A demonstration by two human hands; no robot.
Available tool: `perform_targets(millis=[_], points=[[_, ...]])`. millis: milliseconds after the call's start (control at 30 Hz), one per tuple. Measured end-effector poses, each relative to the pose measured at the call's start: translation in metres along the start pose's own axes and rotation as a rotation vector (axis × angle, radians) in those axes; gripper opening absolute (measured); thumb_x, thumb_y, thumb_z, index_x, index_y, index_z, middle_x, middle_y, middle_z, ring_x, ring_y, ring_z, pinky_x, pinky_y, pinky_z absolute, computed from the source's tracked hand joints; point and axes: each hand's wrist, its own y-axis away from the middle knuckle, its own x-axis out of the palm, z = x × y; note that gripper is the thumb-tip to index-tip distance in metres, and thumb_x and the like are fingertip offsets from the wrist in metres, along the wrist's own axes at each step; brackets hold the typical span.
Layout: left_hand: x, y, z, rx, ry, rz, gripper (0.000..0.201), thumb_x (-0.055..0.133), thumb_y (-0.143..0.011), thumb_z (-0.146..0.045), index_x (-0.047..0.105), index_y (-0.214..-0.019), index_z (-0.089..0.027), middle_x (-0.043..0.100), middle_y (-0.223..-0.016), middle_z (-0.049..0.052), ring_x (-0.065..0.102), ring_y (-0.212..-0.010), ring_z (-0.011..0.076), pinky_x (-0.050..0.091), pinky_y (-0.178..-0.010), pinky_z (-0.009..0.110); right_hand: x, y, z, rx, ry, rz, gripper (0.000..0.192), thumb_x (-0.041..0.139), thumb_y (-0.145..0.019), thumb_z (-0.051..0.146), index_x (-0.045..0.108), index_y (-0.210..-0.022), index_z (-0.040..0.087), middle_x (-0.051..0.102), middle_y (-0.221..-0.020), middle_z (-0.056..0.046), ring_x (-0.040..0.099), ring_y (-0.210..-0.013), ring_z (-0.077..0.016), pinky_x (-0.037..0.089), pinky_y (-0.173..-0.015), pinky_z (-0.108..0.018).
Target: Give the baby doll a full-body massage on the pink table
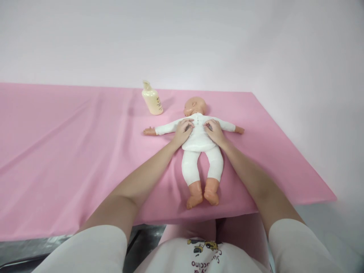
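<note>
Lying on the pink-covered counter [71,170] near the front edge, the doll [200,139] has its arms spread wide, its head [196,105] turned sideways and its bare feet [211,192] toward the person. It looks light, probably with a soft, giving trunk under the loose white top [196,145], while the glossy head and feet seem stiffer, smoother and more apt to slip. The trunk's 2 sides look the safest hold, with some support for the head. The fingers of the left hand [183,131] and right hand [215,132] curl against the top, 1 hand on each side; whether they pinch cloth, I cannot tell. Beyond, left of the head, stands a cream pump bottle [152,100].
</note>
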Motion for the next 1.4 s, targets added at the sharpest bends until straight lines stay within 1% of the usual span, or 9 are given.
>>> perform_targets(millis=[67,167,233,433,633,733,867,1133,1400], points=[[0.0002,-0.0003,0.0004,0.001,-0.003,0.001,0.01,0.05,-0.082,-0.017,0.057,-0.077,-0.021,0.065,-0.111,0.005,0.056,-0.108,0.0216,0.038,-0.104,0.041,0.0003,0.0003,0.0,-0.004,-0.004,-0.008,0.006,0.051,-0.081,0.017,0.055,-0.08,0.022,0.062,-0.087,-0.003,0.054,-0.09,-0.0213,0.04,-0.091,-0.038],[-0.0002,-0.0003,0.0001,0.011,0.003,0.008,0.01,0.05,-0.082,-0.017,0.057,-0.076,-0.022,0.066,-0.094,0.004,0.058,-0.097,0.021,0.041,-0.099,0.04,0.0007,0.001,-0.0004,-0.011,-0.002,-0.016,0.006,0.052,-0.081,0.018,0.055,-0.08,0.022,0.061,-0.086,-0.004,0.054,-0.089,-0.0218,0.04,-0.09,-0.038],[-0.0005,-0.0001,-0.0004,0.005,0.004,0.018,0.009,0.05,-0.082,-0.018,0.056,-0.077,-0.022,0.065,-0.089,0.003,0.058,-0.093,0.0207,0.042,-0.097,0.04,0.0008,0.0013,-0.0008,-0.014,0.006,-0.014,0.006,0.051,-0.082,0.019,0.055,-0.08,0.023,0.061,-0.086,-0.003,0.054,-0.09,-0.0219,0.04,-0.09,-0.038],[-0.0003,-0.0001,-0.0016,-0.028,0.001,0.029,0.01,0.05,-0.081,-0.016,0.057,-0.077,-0.022,0.065,-0.086,0.002,0.057,-0.087,0.0197,0.042,-0.094,0.039,0.0001,0.0011,-0.0015,-0.017,0.023,0.001,0.007,0.05,-0.083,0.019,0.055,-0.081,0.023,0.061,-0.087,-0.003,0.054,-0.09,-0.0215,0.04,-0.089,-0.037],[-0.0007,0.0005,-0.0018,0.001,0.014,0.019,0.011,0.048,-0.085,-0.022,0.056,-0.077,-0.022,0.064,-0.085,0.002,0.056,-0.085,0.0195,0.042,-0.093,0.039,-0.0001,0.0009,-0.0005,-0.011,0.003,-0.004,0.006,0.051,-0.082,0.019,0.056,-0.081,0.022,0.061,-0.087,-0.004,0.054,-0.09,-0.0216,0.04,-0.09,-0.038],[-0.0014,0.0016,-0.0017,0.03,0.01,0.033,0.007,0.056,-0.082,-0.028,0.058,-0.081,-0.021,0.063,-0.083,0.002,0.056,-0.084,0.0196,0.042,-0.091,0.038,-0.0002,0.0009,-0.0001,-0.006,-0.008,-0.002,0.006,0.051,-0.082,0.019,0.056,-0.081,0.022,0.061,-0.088,-0.004,0.054,-0.09,-0.0218,0.039,-0.091,-0.039],[-0.0016,0.0027,-0.0025,0.014,-0.028,0.045,0.015,0.066,-0.076,-0.033,0.059,-0.083,-0.022,0.063,-0.085,0.002,0.055,-0.086,0.0199,0.042,-0.091,0.038,-0.0008,0.0011,0.0001,-0.004,-0.009,0.007,0.006,0.051,-0.082,0.019,0.056,-0.081,0.023,0.061,-0.089,-0.004,0.054,-0.091,-0.0218,0.039,-0.092,-0.039],[-0.0009,0.0018,-0.0032,-0.001,-0.025,0.022,0.008,0.062,-0.079,-0.03,0.058,-0.079,-0.022,0.061,-0.081,0.001,0.055,-0.084,0.0196,0.043,-0.09,0.039,-0.0034,0.0013,-0.0005,-0.032,-0.015,0.032,0.004,0.058,-0.079,0.022,0.056,-0.083,0.023,0.061,-0.088,-0.003,0.054,-0.092,-0.0221,0.04,-0.092,-0.039],[-0.001,0.0023,-0.0037,0.014,0.008,0.017,0.007,0.059,-0.081,-0.028,0.059,-0.08,-0.022,0.062,-0.082,0.002,0.056,-0.084,0.0194,0.043,-0.091,0.039,-0.0019,0.0002,-0.0017,-0.028,-0.006,0.018,0.003,0.057,-0.08,0.021,0.055,-0.079,0.023,0.062,-0.086,-0.003,0.054,-0.09,-0.0221,0.04,-0.091,-0.039]])
